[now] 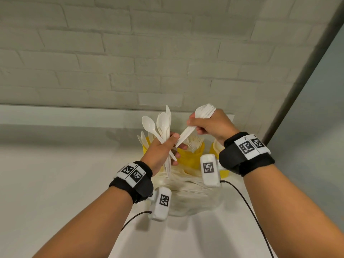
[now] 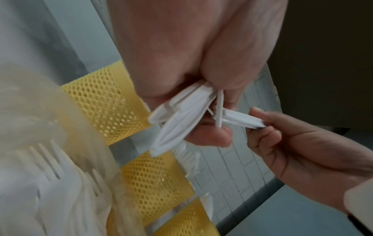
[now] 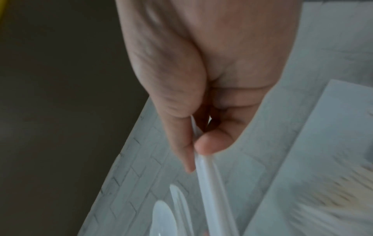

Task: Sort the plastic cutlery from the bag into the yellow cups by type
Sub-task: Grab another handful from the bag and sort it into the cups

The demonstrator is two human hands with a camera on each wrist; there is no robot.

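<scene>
a bunch of spoons (image 1: 162, 125) is gripped bowls-up in the left hand (image 1: 160, 153), and stacked forks (image 1: 202, 113) are clasped in the right hand (image 1: 210, 125), kept apart by type, probably for dropping into separate cups (image 1: 189, 157) just below. the bag (image 1: 189, 194) lies nearer, holding more cutlery.

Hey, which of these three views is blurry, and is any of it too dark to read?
Head view: sharp and evenly lit, wide-angle bend in the wall lines; spoons and forks read clearly. Left wrist view: cutlery handles fairly sharp, bag soft. Right wrist view: motion-blurred throughout, left side dark.
</scene>
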